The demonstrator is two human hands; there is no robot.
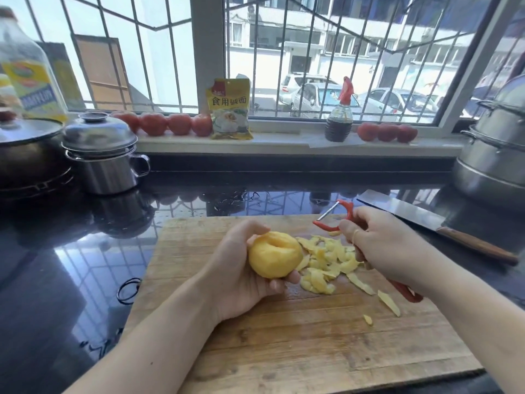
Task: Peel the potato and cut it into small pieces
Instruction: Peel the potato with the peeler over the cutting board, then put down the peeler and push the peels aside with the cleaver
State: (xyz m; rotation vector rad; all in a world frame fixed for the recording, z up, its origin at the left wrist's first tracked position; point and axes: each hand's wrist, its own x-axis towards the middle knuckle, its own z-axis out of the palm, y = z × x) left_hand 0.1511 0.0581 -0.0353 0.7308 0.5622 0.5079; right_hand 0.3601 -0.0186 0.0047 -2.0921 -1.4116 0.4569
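Observation:
My left hand [235, 268] grips a yellow potato [275, 255] above the wooden cutting board [284, 351]; the side facing me is bare of skin. My right hand [389, 245] holds a red peeler [341, 217] by its handle, with the blade end raised a little to the right of the potato and apart from it. A heap of yellow peelings [326, 263] lies on the board between my two hands. A few single strips lie further to the right.
A cleaver [420, 214] with a wooden handle lies on the black counter right of the board. Steel pots [105, 157] stand at the back left, a steamer [497, 149] at the right. A black hair tie [129, 290] lies left of the board. Tomatoes, a packet and a bottle line the sill.

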